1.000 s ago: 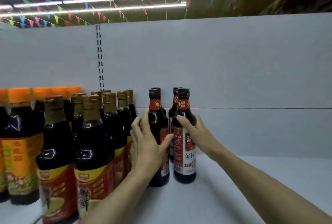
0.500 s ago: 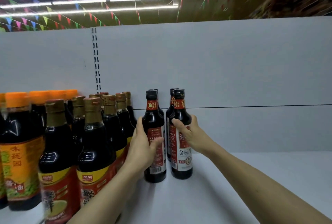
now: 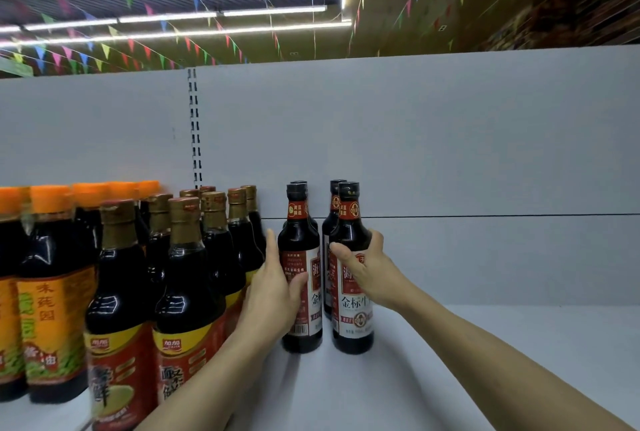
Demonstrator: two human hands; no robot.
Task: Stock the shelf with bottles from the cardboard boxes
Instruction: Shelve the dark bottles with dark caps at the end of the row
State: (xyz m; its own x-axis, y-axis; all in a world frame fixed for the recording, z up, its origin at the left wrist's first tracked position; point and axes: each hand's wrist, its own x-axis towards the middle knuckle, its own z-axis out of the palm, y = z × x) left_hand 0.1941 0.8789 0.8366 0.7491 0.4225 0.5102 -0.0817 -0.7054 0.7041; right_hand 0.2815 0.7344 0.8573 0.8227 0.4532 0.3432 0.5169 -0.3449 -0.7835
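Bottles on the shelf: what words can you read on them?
"金标" on the white label of the right black-capped bottle, held by the right hand.
"金" on the left black-capped bottle, held by the left hand.
"加加" on the gold-capped bottles.
"味莼园" on the orange-capped bottles.
Barcodes, small print: too blurred to read.

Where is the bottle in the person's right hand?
In the head view, centre, that bottle stands on the white shelf, just right of the bottle in the left hand.
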